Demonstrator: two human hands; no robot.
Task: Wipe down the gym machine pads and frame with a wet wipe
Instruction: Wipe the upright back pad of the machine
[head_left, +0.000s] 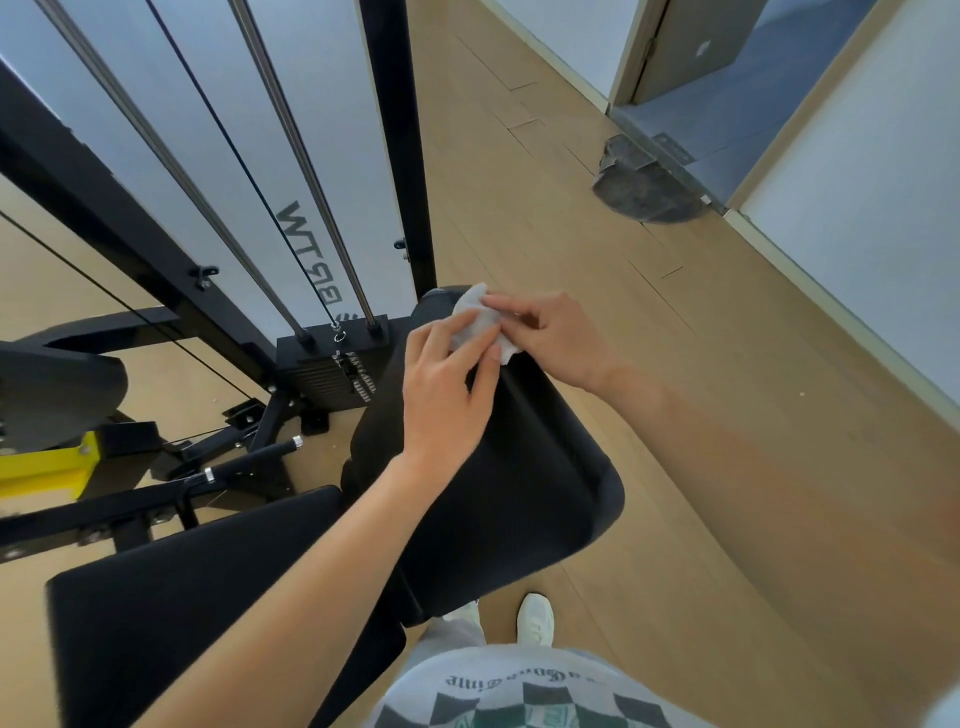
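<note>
Both hands meet over the far end of a long black pad (524, 467), holding a small white wet wipe (470, 317) between them. The wipe is crumpled and soft-edged, its fabric faintly fibrous, and it sits just above the pad's rounded upper end, beside the black upright of the frame (397, 156).

The left hand (447, 384) reaches in from below. Its fingers (470, 345) lie nearly straight across the wipe, with the thumb against its lower corner, pinching it. The right hand (553, 338) comes from the side with fingers curled, the tips nipping the wipe's upper edge. Whether the wipe touches the pad cannot be told.

The pad is smooth, matte upholstery with rounded corners. A second black pad (182, 597), flatter and broader, lies just beside it at lower left.

Behind them, two polished steel guide rods (311, 182) and a thin dark cable (244, 166) run down into a ribbed black weight stack (327, 374). A black bar (249, 457) with chrome rings and a glossy yellow bracket (52, 467) sit low in the machine.

The floor (571, 234) is pale wood-grain plank, and a white shoe (535, 618) stands on it near the pad's near end.
</note>
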